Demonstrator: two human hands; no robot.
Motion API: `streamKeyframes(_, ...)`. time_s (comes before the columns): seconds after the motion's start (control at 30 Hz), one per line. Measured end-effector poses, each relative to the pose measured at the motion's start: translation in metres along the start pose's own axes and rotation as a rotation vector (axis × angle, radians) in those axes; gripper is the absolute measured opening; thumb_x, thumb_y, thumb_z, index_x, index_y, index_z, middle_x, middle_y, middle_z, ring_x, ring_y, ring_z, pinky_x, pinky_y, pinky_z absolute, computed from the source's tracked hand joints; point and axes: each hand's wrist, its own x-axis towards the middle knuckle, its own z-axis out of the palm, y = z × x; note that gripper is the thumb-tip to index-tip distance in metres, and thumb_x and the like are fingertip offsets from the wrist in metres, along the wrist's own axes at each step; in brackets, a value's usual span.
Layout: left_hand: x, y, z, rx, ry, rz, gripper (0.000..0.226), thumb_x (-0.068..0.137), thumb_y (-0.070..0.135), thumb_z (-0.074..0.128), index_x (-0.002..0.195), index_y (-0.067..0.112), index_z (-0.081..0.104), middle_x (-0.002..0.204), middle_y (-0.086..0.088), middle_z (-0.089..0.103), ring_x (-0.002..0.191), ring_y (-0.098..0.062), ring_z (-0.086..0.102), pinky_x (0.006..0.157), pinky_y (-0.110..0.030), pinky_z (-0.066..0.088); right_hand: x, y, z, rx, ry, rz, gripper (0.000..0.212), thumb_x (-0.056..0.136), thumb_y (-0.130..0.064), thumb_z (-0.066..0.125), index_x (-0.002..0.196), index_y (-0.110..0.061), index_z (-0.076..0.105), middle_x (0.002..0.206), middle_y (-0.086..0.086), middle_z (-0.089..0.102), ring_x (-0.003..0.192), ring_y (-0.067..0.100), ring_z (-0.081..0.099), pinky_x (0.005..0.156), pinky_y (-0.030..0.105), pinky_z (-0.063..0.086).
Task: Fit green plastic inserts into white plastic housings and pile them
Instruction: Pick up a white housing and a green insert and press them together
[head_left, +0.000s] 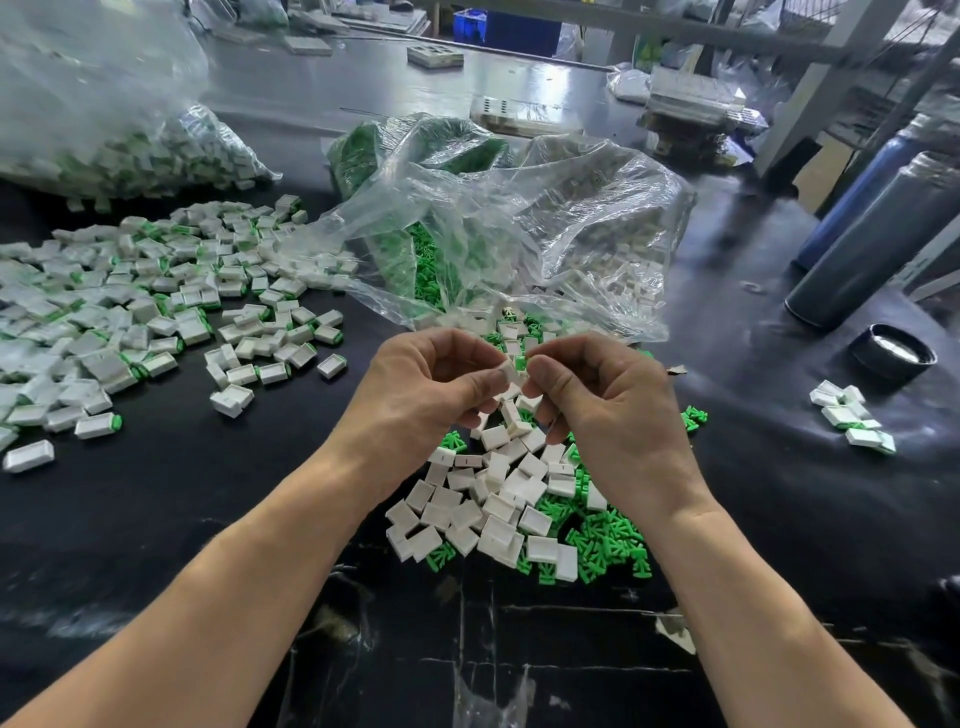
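Left hand (426, 384) pinches white housing (506, 371); right hand (602, 395) pinches green insert (521, 362) against it, mid-tabletop (208, 519) above loose parts heap (498, 504). Finished pile (130, 306) toward left edge.

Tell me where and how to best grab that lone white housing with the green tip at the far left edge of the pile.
Pinch the lone assembled housing across its two long sides, coming from above. It lies flat on the black table with open space around it.

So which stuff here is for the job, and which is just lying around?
For the job: white housing in left hand, green insert in right hand, loose parts heap, finished pile.
Lying around: dark flasks, black lid.
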Motion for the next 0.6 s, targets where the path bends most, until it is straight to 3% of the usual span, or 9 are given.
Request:
streamKeyframes(0.37,-0.0016,0.0003,0.0014,0.031,-0.003,0.038,0.015,0.084,0.01,0.079,0.098,0.007,0.073,0.089,-0.011,0.077,0.072,-0.016,0.071,0.071,-0.026,0.062,0.0011,0.0032,0.0002,-0.093,-0.061,0.014,0.013,0.098,-0.016,0.068,0.093,-0.026,0.074,0.078,0.0,0.073,0.063,0.014,0.066,0.055,0.028,0.054)
streamKeyframes(0.6,-0.0026,-0.0005,0.0038,0.044,0.044,0.093,0.011,0.085,-0.003,0.077,0.09,0.005,0.073,0.081,-0.01,0.076,0.068,-0.017,0.071,0.066,-0.028,0.062,-0.0027,0.0002,0.0066,-0.154,-0.021,0.025,0.016,0.099,-0.014,0.067,0.09,-0.026,0.072,0.076,0.0,0.073,0.062,0.014,0.065,0.058,0.042,0.06)
